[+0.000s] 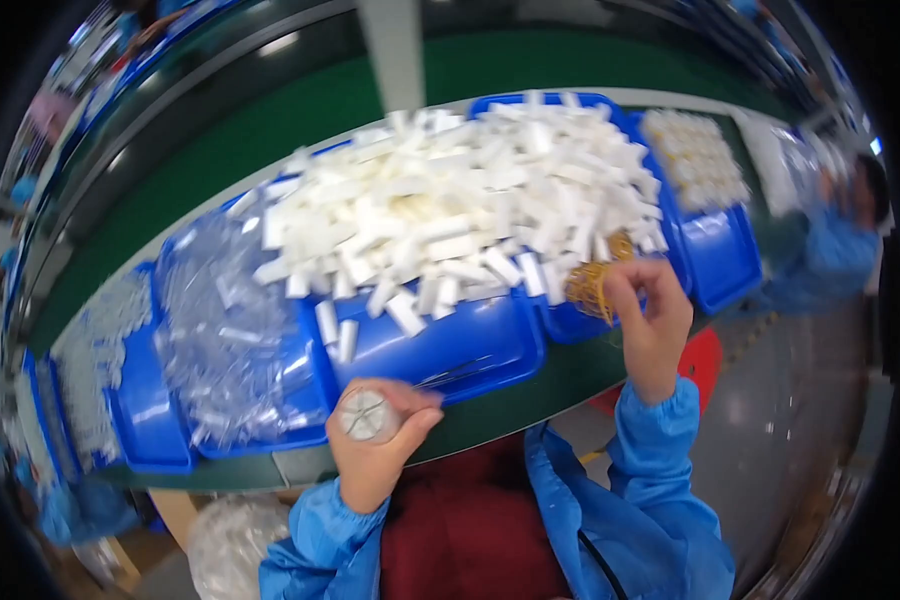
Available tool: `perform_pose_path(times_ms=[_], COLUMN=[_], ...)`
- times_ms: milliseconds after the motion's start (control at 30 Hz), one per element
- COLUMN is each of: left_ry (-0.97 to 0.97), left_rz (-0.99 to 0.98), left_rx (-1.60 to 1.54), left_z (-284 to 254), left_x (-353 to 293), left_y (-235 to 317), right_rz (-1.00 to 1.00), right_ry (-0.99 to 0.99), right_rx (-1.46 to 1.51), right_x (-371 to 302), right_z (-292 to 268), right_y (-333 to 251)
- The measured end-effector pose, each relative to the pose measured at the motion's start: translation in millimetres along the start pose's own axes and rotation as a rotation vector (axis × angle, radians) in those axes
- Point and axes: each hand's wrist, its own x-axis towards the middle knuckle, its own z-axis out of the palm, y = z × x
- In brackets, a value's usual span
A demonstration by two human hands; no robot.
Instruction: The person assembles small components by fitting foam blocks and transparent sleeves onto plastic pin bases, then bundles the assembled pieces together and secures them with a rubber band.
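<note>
My left hand, near the front edge of the table, is wrapped round a round white bundle. Thin dark lines cross the bundle's end and split it into several wedges. To the right, my right hand pinches at a tangle of yellow rubber bands, thumb and forefinger closed on some of the loops. How many bands are between the fingertips is too small to tell. Beyond both hands lies a large heap of short white pieces, some spilling toward me.
Blue trays line the green table; thin metal tweezers-like rods lie in the middle one. Clear plastic pieces fill a tray at left. Yellowish-white bundles stand at right. A co-worker in blue is at far right; a red stool stands below.
</note>
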Motion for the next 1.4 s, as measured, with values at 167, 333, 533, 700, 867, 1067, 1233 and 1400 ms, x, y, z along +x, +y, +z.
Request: perform_pose_path(times_ms=[167, 333, 533, 700, 867, 1067, 1233, 1400], left_ry=[-0.036, 0.054, -0.276, -0.373, -0.222, 0.049, 0.246, -0.212], left_rz=[0.284, 0.17, -0.11, 0.196, 0.105, 0.11, 0.497, 0.495], left_rx=[-0.166, -0.052, -0.287, 0.088, -0.08, -0.426, -0.09, 0.023], left_z=[26, -3, -21, -19, -42, -29, -11, -2], left_x=[15, 5, -1, 0, -7, -5, 0, -8], left_y=[-3, -3, 6, -4, 16, 11, 14, 3], right_rz=[-0.34, 0.063, -0.211, -0.701, -0.836, -0.147, 0.629, 0.036], right_ry=[-0.428, -0.544, -0.541, -1.093, -0.849, -0.867, -0.234, -0.35], right_rx=[-0.132, 0.642, 0.508, 0.044, -0.234, 1.165, 1.563, 0.417], right_x=[-33, -61, -61, -25, -8, -33, -40, -44], right_z=[64, 100, 120, 115, 91, 89, 108, 127], right_y=[-26, -36, -30, -52, -24, -16, -64, -42])
